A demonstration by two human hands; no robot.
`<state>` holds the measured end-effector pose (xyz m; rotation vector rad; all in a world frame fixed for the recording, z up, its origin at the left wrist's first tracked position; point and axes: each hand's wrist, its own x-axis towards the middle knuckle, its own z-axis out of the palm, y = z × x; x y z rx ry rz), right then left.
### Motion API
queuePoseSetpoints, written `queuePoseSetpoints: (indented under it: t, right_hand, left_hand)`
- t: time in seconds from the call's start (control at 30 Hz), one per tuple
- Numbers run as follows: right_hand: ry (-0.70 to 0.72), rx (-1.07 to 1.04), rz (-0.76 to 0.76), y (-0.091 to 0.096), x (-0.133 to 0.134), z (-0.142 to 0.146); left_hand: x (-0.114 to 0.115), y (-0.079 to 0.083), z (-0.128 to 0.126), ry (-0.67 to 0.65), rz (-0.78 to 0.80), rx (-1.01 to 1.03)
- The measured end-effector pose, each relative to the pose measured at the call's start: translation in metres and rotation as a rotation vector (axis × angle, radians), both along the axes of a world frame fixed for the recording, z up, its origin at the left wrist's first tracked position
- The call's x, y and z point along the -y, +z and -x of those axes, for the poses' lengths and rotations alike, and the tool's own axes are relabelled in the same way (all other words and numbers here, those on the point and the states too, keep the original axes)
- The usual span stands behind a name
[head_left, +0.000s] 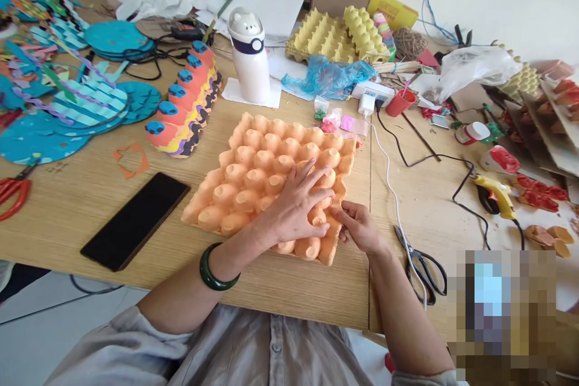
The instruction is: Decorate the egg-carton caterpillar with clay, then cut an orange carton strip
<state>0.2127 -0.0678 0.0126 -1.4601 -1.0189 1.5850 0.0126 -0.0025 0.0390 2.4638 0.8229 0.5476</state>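
Note:
An orange egg tray (256,178) lies on the wooden table in front of me, its bumps facing up. My left hand (301,205) rests across the tray's right part with its fingers spread. At the tray's right edge, my right hand (357,226) pinches the rim between thumb and fingers; some of those fingertips are hidden. A dark green bangle circles my left wrist. Left of the tray lies a black phone (136,220). Behind it stands a painted egg-carton strip (185,105) in orange, yellow, purple and black with blue spots on top.
A white bottle (251,66) stands behind the tray. Black-handled scissors (425,271), a white cable (389,175) and a yellow glue gun (495,196) lie to the right. Yellow egg trays (321,36) sit at the back. Red-handled scissors (13,193) and blue paper crafts (40,139) occupy the left.

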Motion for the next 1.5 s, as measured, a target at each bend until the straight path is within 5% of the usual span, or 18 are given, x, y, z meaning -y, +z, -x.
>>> queuePoseSetpoints:
  t: [0.77,1.03,1.5]
  right_hand:
    - [0.047,-0.067,0.131,0.003,-0.004,0.014]
    - [0.134,0.022,0.022,0.012,0.001,0.017]
    - [0.027,-0.019,-0.054,0.008,0.002,0.021]
  left_hand:
    - [-0.007,-0.018,0.008,0.026,0.005,0.004]
    - [-0.007,-0.018,0.01,0.01,-0.029,-0.035]
    - [-0.011,-0.016,0.012,0.009,-0.007,-0.026]
